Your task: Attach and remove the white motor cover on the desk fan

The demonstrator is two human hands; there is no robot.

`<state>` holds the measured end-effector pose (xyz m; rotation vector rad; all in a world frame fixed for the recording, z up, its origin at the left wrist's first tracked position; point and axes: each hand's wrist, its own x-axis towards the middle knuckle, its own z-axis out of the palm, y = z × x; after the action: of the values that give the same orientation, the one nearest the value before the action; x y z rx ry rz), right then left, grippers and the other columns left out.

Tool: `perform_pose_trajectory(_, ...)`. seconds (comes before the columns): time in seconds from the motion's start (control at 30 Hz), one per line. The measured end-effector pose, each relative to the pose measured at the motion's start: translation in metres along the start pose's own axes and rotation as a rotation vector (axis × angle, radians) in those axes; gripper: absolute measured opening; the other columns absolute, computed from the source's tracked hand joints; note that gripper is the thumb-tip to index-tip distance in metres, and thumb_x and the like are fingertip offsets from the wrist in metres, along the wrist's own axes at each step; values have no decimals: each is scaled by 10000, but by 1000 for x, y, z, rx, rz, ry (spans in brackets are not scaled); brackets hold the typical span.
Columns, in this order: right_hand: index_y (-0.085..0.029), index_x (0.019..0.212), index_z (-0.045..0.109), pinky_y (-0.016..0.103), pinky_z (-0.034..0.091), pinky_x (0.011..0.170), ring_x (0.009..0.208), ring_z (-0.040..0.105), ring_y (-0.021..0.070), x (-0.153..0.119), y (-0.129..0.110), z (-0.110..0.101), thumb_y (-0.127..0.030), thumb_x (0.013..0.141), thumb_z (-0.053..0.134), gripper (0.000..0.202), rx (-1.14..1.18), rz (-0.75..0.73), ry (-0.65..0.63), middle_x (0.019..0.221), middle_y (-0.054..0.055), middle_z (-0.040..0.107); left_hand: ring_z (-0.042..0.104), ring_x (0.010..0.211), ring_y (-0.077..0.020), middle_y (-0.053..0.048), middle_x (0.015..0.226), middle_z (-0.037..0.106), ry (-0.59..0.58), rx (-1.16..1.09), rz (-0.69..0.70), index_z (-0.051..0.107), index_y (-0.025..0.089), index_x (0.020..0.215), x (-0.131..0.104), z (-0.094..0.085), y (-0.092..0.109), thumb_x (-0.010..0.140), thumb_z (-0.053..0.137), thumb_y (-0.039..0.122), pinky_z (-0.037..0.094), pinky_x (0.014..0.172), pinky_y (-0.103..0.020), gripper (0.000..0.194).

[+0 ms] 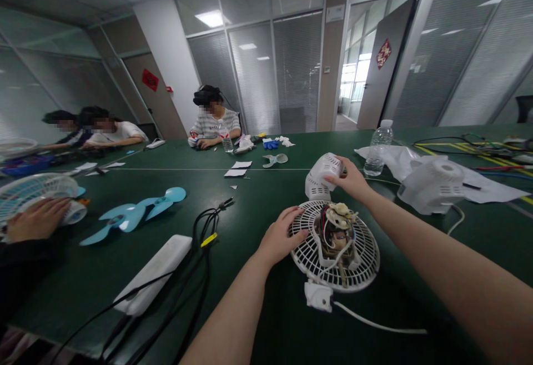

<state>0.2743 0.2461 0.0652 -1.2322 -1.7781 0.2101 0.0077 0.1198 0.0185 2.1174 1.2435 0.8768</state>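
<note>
A round white fan grille lies on the green table, its motor and wiring exposed on top. My left hand rests on the grille's left rim with the fingers spread. Just behind the grille, my right hand grips a white vented plastic housing, thumb and fingers on its right side. Under the housing, another white slotted part shows. A small white block with a pale cord sits at the grille's front edge.
Right: water bottle, white fan base, plastic bag. Left: white power strip, black cables, blue fan blades. Another person's hand holds a grille at far left. A seated person is across the table.
</note>
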Motion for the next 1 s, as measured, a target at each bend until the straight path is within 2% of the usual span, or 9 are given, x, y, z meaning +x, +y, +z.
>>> perform_pose_trajectory(0.17,-289,1378,341,488,530,921,1251,459,342,-7,-18,-8,-485,723,689,767,65,20,123,1443,111,349,516,1217,-265,-4,1472,377,-13,2,-8,444,340,1366,-1,-1,2,834,576,495,370,1084,-394,569)
perform_pose_trajectory(0.27,-329,1385,306,465,565,872,1164,543,331,-20,-43,-29,-463,732,695,772,240,51,135,1453,90,350,523,1209,-261,2,1470,378,-11,-2,-7,447,344,1363,-1,-2,2,837,573,498,371,1085,-387,563)
perform_pose_trajectory(0.37,-364,1386,285,457,585,838,1089,594,320,-46,-72,-58,-433,727,720,793,382,48,118,1413,78,405,522,1209,-259,0,1467,382,-3,-2,-2,449,339,1361,-2,-1,1,839,564,513,369,1088,-391,562)
perform_pose_trajectory(0.47,-386,1368,329,500,547,908,1131,563,330,-82,-98,-83,-405,684,768,813,420,4,161,1403,58,411,501,1234,-260,-4,1464,387,1,3,2,452,334,1358,-1,0,0,840,566,505,364,1092,-404,558)
perform_pose_trajectory(0.53,-390,1371,340,531,509,955,1187,520,342,-107,-109,-92,-390,662,789,839,416,-16,177,1417,50,393,480,1258,-258,-4,1462,388,3,-2,15,454,336,1356,-1,1,-1,839,572,500,361,1094,-406,555)
perform_pose_trajectory(0.67,-352,1428,268,577,417,1039,1302,406,364,-139,-116,-88,-370,668,793,923,284,-50,164,1496,66,281,447,1289,-262,-18,1457,391,8,-24,33,463,328,1352,0,2,-2,844,565,520,357,1095,-417,553)
perform_pose_trajectory(0.8,-314,1462,126,554,357,1100,1406,249,342,-148,-109,-75,-334,682,793,1027,137,-172,100,1567,80,131,426,1305,-269,-38,1451,395,11,-24,43,459,314,1358,0,4,-4,847,562,521,358,1093,-428,561)
perform_pose_trajectory(1.0,-313,1433,183,546,326,1121,1415,238,318,-156,-99,-67,-361,736,736,891,-3,-81,-163,1579,55,109,405,1321,-279,-58,1458,396,44,80,81,444,285,1371,0,6,0,868,527,521,313,1114,-464,561)
